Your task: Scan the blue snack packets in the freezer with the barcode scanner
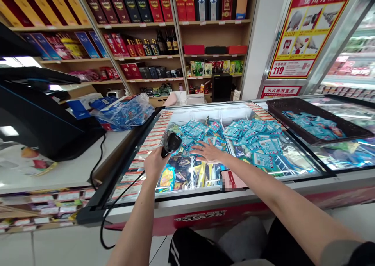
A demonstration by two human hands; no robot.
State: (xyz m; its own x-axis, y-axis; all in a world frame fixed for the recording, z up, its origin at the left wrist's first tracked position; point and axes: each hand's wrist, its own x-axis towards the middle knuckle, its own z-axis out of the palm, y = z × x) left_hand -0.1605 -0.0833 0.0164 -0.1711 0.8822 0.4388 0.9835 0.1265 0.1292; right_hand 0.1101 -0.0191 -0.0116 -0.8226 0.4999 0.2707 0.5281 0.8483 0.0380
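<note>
My left hand (154, 165) grips a black handheld barcode scanner (173, 142), its head pointing away from me. A black cable (110, 214) hangs from it in a loop. To its right, my right hand (208, 152) is spread palm down, fingers apart, over small blue packets (195, 130). Whether the fingertips touch a packet I cannot tell. A second heap of blue packets (254, 135) lies further right. All these are on the glass top of a chest freezer (205, 199), with colourful packages showing through below.
A dark tray (316, 139) with more blue packets stands at the right. Near the front edge lies a phone-like flat object (233, 180). A plastic bag of blue packets (125, 111) and a black checkout terminal (43, 117) occupy the left counter. Shelves (140, 25) stand behind.
</note>
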